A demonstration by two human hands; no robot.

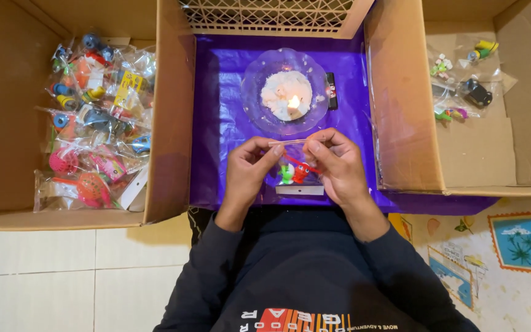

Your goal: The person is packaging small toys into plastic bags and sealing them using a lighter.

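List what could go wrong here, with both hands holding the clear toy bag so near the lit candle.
1. The left hand and right hand hold the clear toy bag by its top edge just in front of the candle flame; the plastic might melt too far, or fingers get burnt.
2. Cardboard boxes stand close on both sides of the flame, so a tipped glass candle dish could possibly set them alight.

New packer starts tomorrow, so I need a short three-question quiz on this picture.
1. True or false: the candle on the clear plate is lit.
2. Both the left hand and right hand hold what?
A) scissors B) small clear toy bag C) tape
3. Which box is fuller: left box or right box?

Key: 1 true; 2 B; 3 left box.
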